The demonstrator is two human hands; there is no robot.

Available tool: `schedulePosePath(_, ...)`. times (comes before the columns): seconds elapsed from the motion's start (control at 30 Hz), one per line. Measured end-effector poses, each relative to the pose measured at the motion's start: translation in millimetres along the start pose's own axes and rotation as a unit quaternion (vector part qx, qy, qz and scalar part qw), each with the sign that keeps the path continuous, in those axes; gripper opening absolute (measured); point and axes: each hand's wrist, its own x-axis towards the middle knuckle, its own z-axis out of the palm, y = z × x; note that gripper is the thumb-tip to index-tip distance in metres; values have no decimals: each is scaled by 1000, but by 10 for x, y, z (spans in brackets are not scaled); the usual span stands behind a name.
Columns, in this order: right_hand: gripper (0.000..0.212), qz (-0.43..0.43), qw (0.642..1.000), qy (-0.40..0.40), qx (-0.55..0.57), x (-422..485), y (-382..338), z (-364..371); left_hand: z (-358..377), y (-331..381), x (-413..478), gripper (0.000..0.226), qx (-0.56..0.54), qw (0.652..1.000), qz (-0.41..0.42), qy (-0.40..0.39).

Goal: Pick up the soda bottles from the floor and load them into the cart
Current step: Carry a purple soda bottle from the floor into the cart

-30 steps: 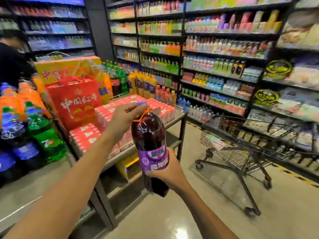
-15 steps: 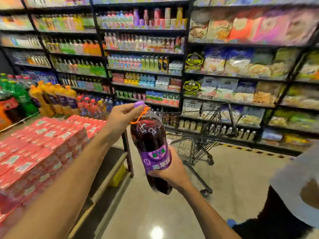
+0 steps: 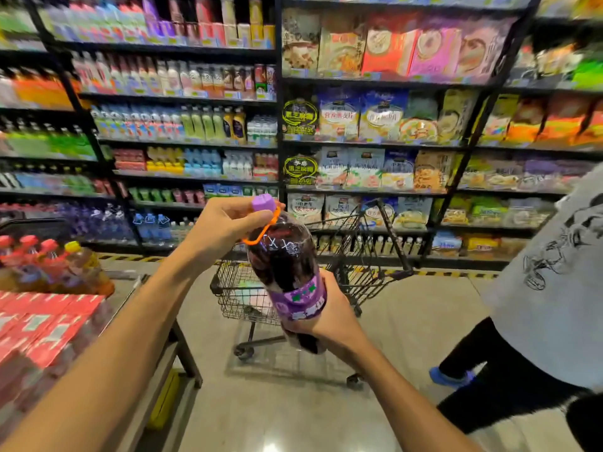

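I hold a large dark grape soda bottle point(image 3: 283, 269) with a purple cap, an orange carry loop and a purple label, tilted in front of me. My left hand point(image 3: 222, 226) grips its neck just under the cap. My right hand point(image 3: 329, 321) cups the bottle's lower part from the right. Straight behind the bottle stands a black wire shopping cart point(image 3: 365, 256) on the floor, its basket partly hidden by the bottle; something pale lies in the basket.
A display table point(image 3: 153, 357) at left carries red drink packs and several bottles. A person in a grey shirt and dark trousers point(image 3: 551, 298) stands at right, close to the cart. Stocked shelves point(image 3: 280, 138) fill the back wall.
The view has swung right, bringing the cart to the centre directly behind the bottle. Both hands keep the same hold. The person at right is further into view.
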Motion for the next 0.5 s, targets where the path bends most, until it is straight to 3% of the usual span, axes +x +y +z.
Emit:
schedulePosePath(0.27,91,11,1000,-6,6,1151,484,-248,10,-664,1124,11,10,999,-32,27)
schedulePosePath(0.4,89,23,999,-33,13,1741,741,-380,89,-972,1643,26,14,997,-73,-23)
schedulePosePath(0.5,87,37,998,-59,8,2232,932,-376,114,-1301,2026,35,16,997,-81,2)
